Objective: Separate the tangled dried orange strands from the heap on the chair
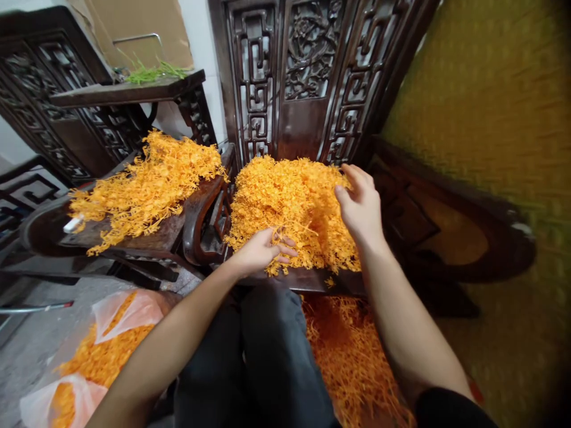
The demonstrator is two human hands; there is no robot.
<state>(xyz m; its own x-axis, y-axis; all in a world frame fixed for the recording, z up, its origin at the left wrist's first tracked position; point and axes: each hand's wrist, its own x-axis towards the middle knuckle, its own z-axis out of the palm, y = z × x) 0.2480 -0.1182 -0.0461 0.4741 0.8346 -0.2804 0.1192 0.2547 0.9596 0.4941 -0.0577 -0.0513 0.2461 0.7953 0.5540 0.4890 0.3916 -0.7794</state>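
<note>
Orange pile: heaped on the dark wooden seat [325,280], reaching its front edge; a dense mass of curly orange pieces [276,190].
Left hand: the left hand [261,252] is at the pile's front, a thin orange sprig [294,227] held lightly between thumb and fingers.
Right hand: the right hand [362,208] is at the pile's right side, thumb and fingers parted, loosely open.
Backrest: carved dark lattice [306,53] rises behind the pile.
Second seat: to the left, a looser orange heap [156,184] lies across a worn brown surface [167,235].
Ledge: green stems [154,72] lie on a dark shelf [120,94], cardboard [143,30] behind.
Below: reddish-orange strands [352,362] under the seat.
Floor: grey, with pale plastic bags [134,309] of orange pieces.
Right side: a yellowish woven surface [486,107], blurred.
</note>
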